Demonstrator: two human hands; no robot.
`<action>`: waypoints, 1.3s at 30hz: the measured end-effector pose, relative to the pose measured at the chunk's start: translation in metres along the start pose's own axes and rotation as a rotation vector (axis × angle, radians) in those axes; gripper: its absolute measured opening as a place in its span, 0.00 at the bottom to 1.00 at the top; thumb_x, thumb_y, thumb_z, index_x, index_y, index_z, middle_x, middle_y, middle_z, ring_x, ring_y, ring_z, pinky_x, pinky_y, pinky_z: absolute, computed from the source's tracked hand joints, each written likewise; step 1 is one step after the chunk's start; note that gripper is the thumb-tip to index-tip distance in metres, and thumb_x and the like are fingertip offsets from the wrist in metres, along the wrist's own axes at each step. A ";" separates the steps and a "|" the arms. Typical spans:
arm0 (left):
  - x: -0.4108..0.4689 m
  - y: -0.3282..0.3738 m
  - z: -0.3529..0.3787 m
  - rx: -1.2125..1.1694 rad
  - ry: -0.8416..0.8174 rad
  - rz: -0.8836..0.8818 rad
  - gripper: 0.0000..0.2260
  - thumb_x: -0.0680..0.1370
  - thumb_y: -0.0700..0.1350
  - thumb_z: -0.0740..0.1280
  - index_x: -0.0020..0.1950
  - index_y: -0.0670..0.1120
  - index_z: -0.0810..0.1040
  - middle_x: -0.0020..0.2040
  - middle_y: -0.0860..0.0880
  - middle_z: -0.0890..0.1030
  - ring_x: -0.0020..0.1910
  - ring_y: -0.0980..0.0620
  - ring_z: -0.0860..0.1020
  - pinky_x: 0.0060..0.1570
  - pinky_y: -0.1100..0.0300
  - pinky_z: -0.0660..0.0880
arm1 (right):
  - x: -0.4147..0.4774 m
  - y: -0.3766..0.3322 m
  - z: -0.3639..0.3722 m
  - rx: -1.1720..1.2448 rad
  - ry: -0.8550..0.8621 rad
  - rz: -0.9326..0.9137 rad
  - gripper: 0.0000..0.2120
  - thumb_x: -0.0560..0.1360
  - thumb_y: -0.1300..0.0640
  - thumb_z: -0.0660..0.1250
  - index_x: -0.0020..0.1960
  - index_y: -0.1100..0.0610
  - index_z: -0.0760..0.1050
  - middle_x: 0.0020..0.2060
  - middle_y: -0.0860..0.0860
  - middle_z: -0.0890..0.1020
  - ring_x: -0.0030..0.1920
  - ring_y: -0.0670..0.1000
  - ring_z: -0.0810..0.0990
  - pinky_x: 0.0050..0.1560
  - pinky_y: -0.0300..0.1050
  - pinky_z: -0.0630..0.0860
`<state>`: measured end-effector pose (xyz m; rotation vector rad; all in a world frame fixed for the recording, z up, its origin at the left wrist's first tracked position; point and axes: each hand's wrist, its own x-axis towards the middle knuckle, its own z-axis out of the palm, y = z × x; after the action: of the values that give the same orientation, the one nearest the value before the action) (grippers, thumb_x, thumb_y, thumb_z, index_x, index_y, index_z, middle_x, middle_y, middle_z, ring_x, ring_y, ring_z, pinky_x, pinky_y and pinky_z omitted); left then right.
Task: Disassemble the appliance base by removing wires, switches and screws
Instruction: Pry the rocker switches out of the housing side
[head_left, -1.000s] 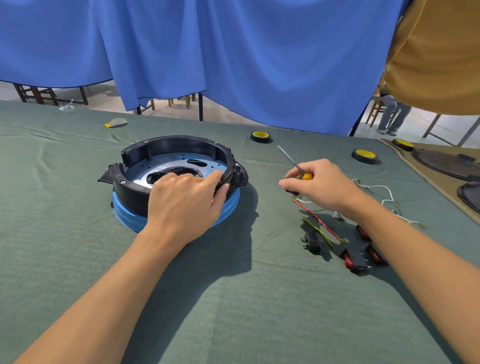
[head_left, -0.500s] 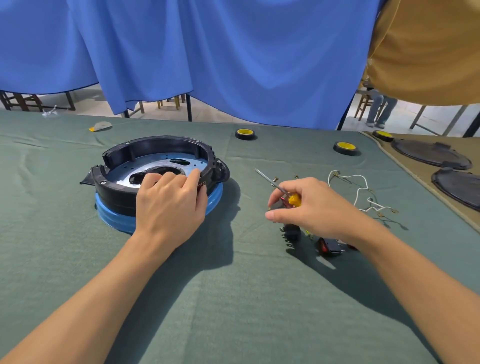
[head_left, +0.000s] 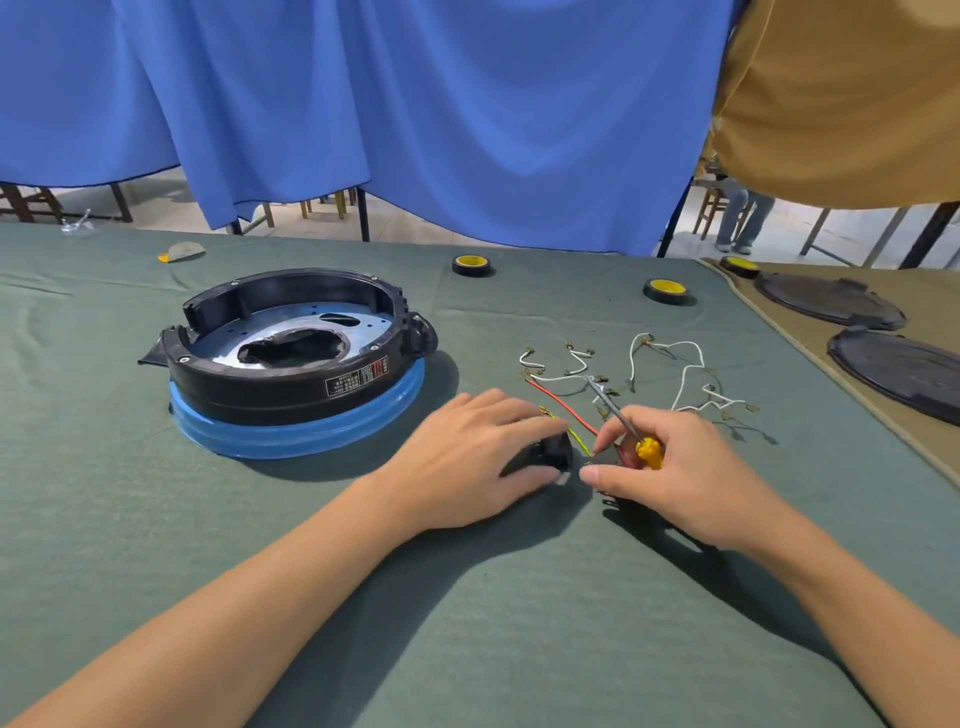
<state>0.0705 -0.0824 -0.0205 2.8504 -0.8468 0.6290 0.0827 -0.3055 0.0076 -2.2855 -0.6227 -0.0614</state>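
Green cloth covers the surface. On the left side of it sits the base, a black ring with a shiny metal plate inside, standing on a blue ring. Both hands are off the base. The left hand lies palm down just to the right of it. Its fingers curl over a small black switch, and the thumb presses the switch from the near side. The right hand is just beside the left one, and the two thumb tips are almost touching. This hand's fingers are curled round a screwdriver with a yellow handle. The thin metal shaft points up and away from the person, toward the wires. Something red shows under this hand, but I cannot tell what it is. A red wire and a thin yellow wire lie on the cloth just behind the two hands. More white wires with small metal ends are spread out behind the right hand. Far back lie two tape rolls, black with yellow middles, well apart from each other. A third roll sits on a tan mat at the right edge. Two round black lids lie there too. A blue curtain hangs behind the surface, with a tan sheet at the top right.
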 end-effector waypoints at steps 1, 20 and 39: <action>0.005 0.002 0.003 -0.025 -0.038 -0.025 0.22 0.78 0.63 0.60 0.70 0.57 0.73 0.62 0.56 0.78 0.58 0.52 0.75 0.55 0.54 0.70 | -0.001 -0.001 0.000 -0.012 -0.006 -0.007 0.10 0.67 0.50 0.77 0.41 0.51 0.78 0.25 0.42 0.75 0.27 0.41 0.69 0.31 0.31 0.66; 0.031 -0.054 0.010 -0.100 0.046 -0.244 0.20 0.75 0.31 0.64 0.66 0.44 0.75 0.61 0.47 0.79 0.59 0.45 0.72 0.60 0.56 0.69 | -0.011 -0.002 0.007 -0.074 0.003 -0.091 0.07 0.69 0.48 0.76 0.42 0.47 0.78 0.29 0.35 0.77 0.34 0.39 0.74 0.36 0.28 0.65; 0.031 -0.020 0.004 -0.025 0.225 -0.164 0.08 0.76 0.39 0.67 0.53 0.41 0.81 0.46 0.46 0.84 0.49 0.43 0.79 0.48 0.49 0.77 | -0.010 0.001 0.009 -0.193 0.125 -0.080 0.06 0.71 0.47 0.72 0.42 0.48 0.80 0.37 0.45 0.76 0.40 0.44 0.74 0.44 0.27 0.65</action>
<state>0.1064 -0.0819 -0.0107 2.7219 -0.5754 0.8877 0.0730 -0.3037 -0.0017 -2.4187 -0.6675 -0.3134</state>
